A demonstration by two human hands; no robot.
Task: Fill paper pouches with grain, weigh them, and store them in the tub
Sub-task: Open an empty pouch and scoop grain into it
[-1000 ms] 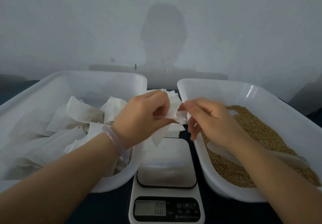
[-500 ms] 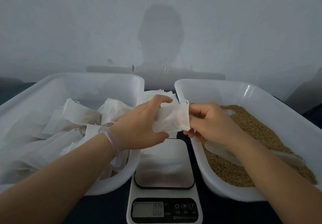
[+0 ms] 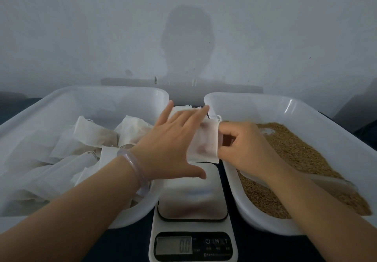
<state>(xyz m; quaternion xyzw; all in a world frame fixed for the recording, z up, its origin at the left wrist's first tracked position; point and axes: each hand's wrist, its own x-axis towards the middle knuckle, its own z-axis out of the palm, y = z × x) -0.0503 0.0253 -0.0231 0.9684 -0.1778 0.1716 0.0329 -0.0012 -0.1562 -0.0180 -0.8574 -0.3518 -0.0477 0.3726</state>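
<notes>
Glossy white plastic tubs (image 3: 289,107), thin matt paper pouch (image 3: 205,143), brushed-metal scale platform (image 3: 192,200).

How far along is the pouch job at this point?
Done: the left tub already holds many pouches. In hand: the right hand pinches an empty-looking pouch while the left hand spreads straight fingers against it. Left: filling, weighing and storing it; the scoop lies in the grain, and the scale reads 0.0.

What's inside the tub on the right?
Brown grain lies in the tub, with a clear scoop on top. The right arm covers part of the scoop and some grain.
</notes>
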